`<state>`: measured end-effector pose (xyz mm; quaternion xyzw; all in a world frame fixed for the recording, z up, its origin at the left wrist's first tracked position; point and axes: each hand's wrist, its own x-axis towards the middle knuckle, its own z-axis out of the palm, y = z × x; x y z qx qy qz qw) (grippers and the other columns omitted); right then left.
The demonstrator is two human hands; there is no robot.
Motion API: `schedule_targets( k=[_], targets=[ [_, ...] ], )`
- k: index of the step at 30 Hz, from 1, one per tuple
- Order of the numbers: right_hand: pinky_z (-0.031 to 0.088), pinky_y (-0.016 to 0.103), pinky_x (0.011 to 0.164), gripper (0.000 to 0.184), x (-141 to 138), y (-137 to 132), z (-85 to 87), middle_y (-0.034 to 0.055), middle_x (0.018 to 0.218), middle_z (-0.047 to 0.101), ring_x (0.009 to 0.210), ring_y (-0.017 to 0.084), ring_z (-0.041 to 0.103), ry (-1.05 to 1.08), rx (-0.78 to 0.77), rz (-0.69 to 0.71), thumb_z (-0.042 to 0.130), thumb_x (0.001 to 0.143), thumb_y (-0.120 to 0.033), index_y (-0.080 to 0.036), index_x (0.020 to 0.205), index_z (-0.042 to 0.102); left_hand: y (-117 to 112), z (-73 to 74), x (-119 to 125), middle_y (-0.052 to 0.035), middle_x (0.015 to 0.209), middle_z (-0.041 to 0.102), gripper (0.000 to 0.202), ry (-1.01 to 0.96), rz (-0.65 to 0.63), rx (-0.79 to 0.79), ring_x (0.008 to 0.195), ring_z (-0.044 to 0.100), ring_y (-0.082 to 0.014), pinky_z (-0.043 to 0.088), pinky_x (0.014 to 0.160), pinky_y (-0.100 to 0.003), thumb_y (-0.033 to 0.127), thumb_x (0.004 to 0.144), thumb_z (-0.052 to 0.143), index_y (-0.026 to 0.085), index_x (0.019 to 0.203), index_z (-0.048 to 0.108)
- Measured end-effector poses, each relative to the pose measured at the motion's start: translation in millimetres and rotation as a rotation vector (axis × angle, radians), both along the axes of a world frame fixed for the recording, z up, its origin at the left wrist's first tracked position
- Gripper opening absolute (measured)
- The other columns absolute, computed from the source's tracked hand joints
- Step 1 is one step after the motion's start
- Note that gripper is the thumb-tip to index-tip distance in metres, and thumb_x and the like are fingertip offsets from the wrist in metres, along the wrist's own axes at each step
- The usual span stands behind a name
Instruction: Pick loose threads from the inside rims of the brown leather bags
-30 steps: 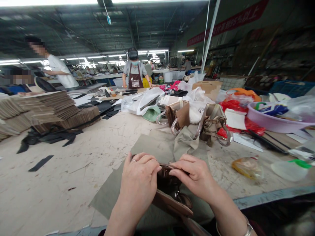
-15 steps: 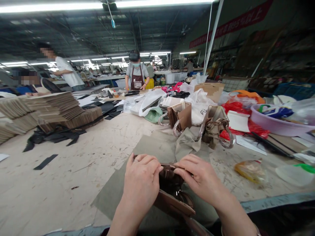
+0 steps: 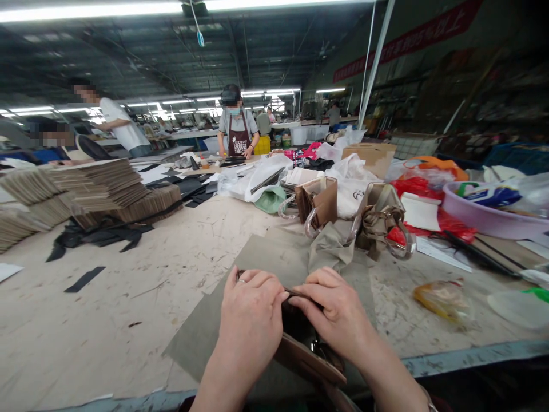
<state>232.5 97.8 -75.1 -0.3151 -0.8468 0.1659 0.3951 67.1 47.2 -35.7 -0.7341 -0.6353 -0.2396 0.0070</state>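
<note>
A brown handbag (image 3: 306,357) lies at the table's near edge, its mouth facing up and its inside dark. My left hand (image 3: 253,309) is closed over the left part of the bag's far rim, thumb and fingers pinching the edge. Close beside it, my right hand (image 3: 332,303) pinches the same rim with thumb and fingertips. Something shiny shows inside the bag, too dark to name. Beneath the bag a grey-green cloth sheet (image 3: 201,320) is spread. Much of the bag is hidden by my hands and forearms.
Two more brown bags with clear-wrapped handles, one upright (image 3: 317,200) and one bunched (image 3: 380,220), stand ahead. Stacked brown panels (image 3: 107,194) sit at left beside black strips (image 3: 86,279). A lilac basin (image 3: 484,220) is at right. A co-worker in an apron (image 3: 238,134) stands across the table.
My right hand has shifted slightly left along the rim, closer to my left hand, and its fingers are more curled. The view has turned a little, moving the scene rightward.
</note>
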Motion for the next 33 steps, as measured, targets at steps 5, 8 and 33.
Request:
schedule_targets(
  k=[5, 8, 33],
  targets=[
    [0.040, 0.032, 0.066, 0.017, -3.2, -1.9, -0.5, 0.0032, 0.073, 0.058, 0.075, 0.018, 0.050, 0.027, -0.024, 0.017, 0.058, 0.092, -0.024, -0.020, 0.081, 0.071, -0.5, -1.1, 0.3, -0.0002, 0.084, 0.070, 0.019, -0.024, 0.013, -0.017, 0.090, 0.060, -0.0221, 0.029, 0.103, -0.054, 0.016, 0.088, 0.052, 0.021, 0.075, 0.064],
    [0.038, 0.032, 0.065, 0.019, -4.6, -3.7, 0.0, 0.0030, 0.071, 0.056, 0.073, 0.018, 0.049, 0.026, -0.039, 0.022, 0.056, 0.093, -0.022, -0.019, 0.081, 0.070, -1.0, -0.6, 0.7, -0.0002, 0.086, 0.071, 0.018, -0.040, 0.019, -0.013, 0.090, 0.060, -0.0218, 0.028, 0.104, -0.054, 0.016, 0.087, 0.053, 0.021, 0.075, 0.066],
    [0.034, 0.030, 0.065, 0.022, 2.3, -4.9, 9.6, 0.0012, 0.072, 0.052, 0.072, 0.016, 0.050, -0.062, -0.105, 0.002, 0.053, 0.093, -0.020, -0.020, 0.076, 0.067, 0.4, -4.3, -23.1, -0.0020, 0.085, 0.065, 0.017, -0.071, -0.001, -0.002, 0.089, 0.055, -0.0211, 0.043, 0.085, -0.038, 0.016, 0.089, 0.054, 0.019, 0.073, 0.060]
  ],
)
